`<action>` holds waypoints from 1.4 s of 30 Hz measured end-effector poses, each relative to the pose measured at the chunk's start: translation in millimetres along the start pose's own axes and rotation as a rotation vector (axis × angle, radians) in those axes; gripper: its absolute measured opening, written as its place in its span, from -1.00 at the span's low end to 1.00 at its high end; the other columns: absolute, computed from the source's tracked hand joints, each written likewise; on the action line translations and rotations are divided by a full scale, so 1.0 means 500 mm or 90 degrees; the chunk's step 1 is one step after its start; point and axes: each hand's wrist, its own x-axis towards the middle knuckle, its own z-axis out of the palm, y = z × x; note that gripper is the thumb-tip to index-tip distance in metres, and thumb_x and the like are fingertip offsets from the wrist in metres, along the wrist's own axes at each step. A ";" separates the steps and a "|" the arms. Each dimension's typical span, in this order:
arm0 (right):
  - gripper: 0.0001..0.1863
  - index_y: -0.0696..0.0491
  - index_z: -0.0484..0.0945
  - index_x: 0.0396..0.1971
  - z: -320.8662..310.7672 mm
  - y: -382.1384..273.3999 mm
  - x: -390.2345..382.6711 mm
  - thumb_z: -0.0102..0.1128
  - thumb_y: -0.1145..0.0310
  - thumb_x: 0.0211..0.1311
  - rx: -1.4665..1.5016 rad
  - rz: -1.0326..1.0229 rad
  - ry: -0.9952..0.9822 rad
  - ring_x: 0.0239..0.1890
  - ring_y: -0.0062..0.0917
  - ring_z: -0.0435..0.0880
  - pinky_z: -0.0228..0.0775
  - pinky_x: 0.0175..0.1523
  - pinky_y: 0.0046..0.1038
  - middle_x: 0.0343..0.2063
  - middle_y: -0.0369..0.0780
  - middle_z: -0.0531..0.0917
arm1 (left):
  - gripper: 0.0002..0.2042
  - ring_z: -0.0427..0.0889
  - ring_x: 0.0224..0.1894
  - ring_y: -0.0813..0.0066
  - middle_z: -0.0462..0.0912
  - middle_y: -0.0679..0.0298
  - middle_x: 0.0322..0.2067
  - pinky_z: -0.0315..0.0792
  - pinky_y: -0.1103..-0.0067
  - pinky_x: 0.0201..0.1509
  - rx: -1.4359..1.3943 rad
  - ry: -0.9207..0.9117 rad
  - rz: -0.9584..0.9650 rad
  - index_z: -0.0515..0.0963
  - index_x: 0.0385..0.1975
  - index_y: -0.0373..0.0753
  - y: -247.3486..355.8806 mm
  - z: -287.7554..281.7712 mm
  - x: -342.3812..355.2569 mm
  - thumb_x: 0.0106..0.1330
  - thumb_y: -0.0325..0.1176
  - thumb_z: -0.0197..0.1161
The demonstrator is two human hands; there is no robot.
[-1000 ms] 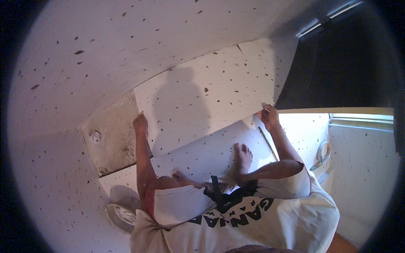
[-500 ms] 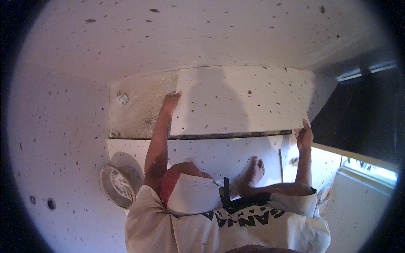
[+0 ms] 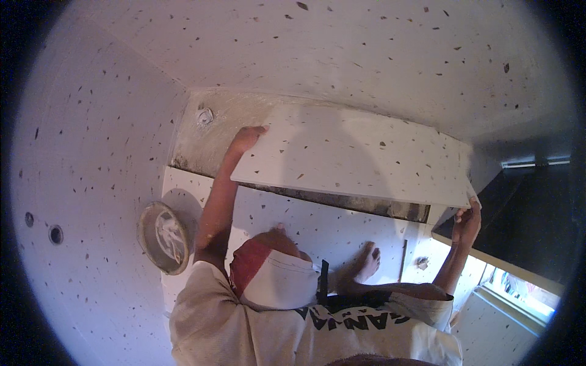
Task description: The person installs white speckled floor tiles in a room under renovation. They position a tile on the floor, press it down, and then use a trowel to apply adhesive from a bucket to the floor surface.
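Speckled tile (image 3: 360,155) in both hands (image 3: 246,139), black-lettered shirt (image 3: 317,335)

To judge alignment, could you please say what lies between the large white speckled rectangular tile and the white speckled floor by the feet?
The head view shows a narrow, rough dark strip between the tile and the floor.

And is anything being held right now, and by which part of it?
Yes, a speckled white tile: the left hand grips its left edge, and the right hand its near right corner.
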 end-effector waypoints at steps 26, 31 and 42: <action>-0.79 -0.07 0.38 -0.42 0.164 -0.036 -0.056 0.23 0.21 0.13 -0.028 0.143 -0.038 -0.72 -0.79 0.41 0.19 -0.71 -0.81 -0.69 -0.41 0.43 | -0.65 0.55 -0.29 0.26 0.55 0.11 -0.32 0.45 0.32 -0.15 -0.849 0.192 -0.105 0.45 -0.21 -0.32 -0.085 -0.069 -0.125 0.23 -0.12 0.03; -0.77 -0.06 0.36 -0.39 0.153 -0.022 -0.043 0.23 0.20 0.14 -0.004 0.151 -0.069 -0.73 -0.79 0.41 0.19 -0.71 -0.81 -0.71 -0.40 0.44 | -0.50 0.47 -0.13 0.31 0.52 0.18 -0.36 0.37 0.35 0.00 -0.940 0.408 0.128 0.40 -0.14 -0.25 -0.140 0.061 -0.101 0.33 0.11 -0.19; -0.81 -0.04 0.41 -0.42 0.148 -0.023 0.014 0.14 0.19 0.19 0.024 0.151 -0.085 -0.74 -0.76 0.45 0.24 -0.74 -0.77 -0.71 -0.40 0.47 | -0.82 0.41 -0.44 0.38 0.40 0.24 -0.52 0.34 0.33 -0.16 -0.606 0.569 0.401 0.34 -0.37 -0.22 -0.143 0.025 0.000 0.38 -0.27 -0.11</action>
